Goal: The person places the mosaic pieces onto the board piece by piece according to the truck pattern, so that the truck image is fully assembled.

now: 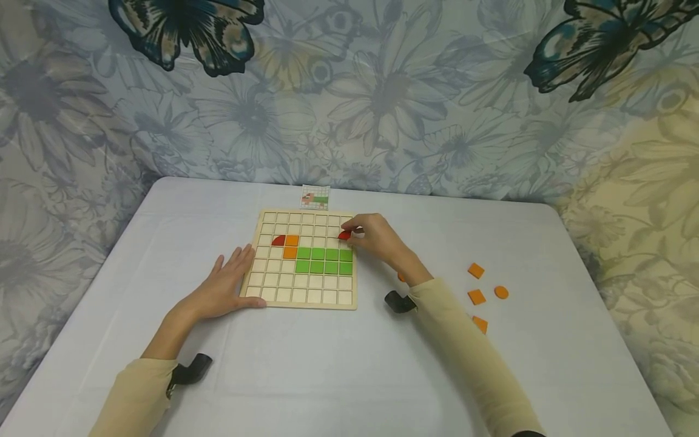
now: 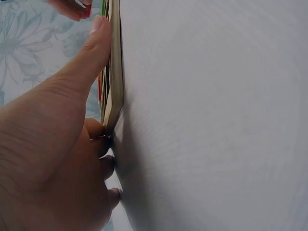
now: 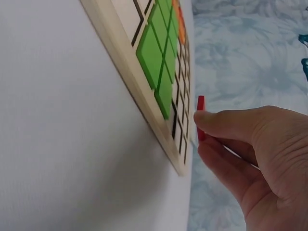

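Note:
My right hand [image 1: 377, 240] pinches a red tile [image 3: 201, 103] between thumb and fingers, just above the right side of a wooden grid board [image 1: 317, 297]. In the right wrist view the tile stands on edge, apart from the board. My left hand [image 1: 221, 288] lies with straight fingers along the board's left edge, its thumb touching the front edge. On the board, several green square tiles [image 1: 317, 266] form two rows at the right. Left of them sit two orange square tiles [image 1: 290, 252] and a red quarter-circle tile [image 1: 278, 241].
A small pattern card [image 1: 315, 197] lies behind the board. Loose orange square tiles [image 1: 477, 297] and a round orange tile [image 1: 501, 292] lie to the right on the white tablecloth [image 1: 306, 376]. My right wrist partly hides another orange tile [image 1: 401, 277].

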`<control>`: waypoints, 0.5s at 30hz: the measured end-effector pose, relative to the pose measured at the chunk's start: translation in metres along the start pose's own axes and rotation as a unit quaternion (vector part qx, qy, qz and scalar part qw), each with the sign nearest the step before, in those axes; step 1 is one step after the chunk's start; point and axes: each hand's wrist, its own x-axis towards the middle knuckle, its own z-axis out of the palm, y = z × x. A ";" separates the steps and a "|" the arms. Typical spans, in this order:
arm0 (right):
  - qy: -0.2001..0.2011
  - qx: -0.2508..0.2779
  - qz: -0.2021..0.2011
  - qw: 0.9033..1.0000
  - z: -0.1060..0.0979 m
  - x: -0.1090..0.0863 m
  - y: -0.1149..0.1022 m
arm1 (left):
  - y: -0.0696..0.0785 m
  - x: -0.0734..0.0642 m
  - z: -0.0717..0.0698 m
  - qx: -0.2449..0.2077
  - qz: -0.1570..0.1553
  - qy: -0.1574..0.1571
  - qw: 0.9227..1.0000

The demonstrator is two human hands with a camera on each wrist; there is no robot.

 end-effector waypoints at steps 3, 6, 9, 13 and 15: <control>-0.006 0.000 -0.004 1.000 0.007 0.004 -0.004 | 0.000 0.000 0.000 0.000 -0.001 0.000 1.000; -0.009 -0.007 -0.005 1.000 0.015 0.007 -0.008 | -0.001 0.000 0.001 -0.004 0.001 0.002 1.000; -0.006 -0.001 -0.006 1.000 0.022 0.008 -0.012 | -0.001 0.000 0.001 -0.006 0.001 0.003 1.000; -0.005 0.014 -0.025 1.000 0.032 0.010 -0.017 | -0.001 0.000 0.000 -0.004 -0.002 0.003 1.000; -0.005 0.016 -0.039 0.999 0.035 0.010 -0.019 | -0.001 0.001 0.000 0.000 -0.001 0.004 1.000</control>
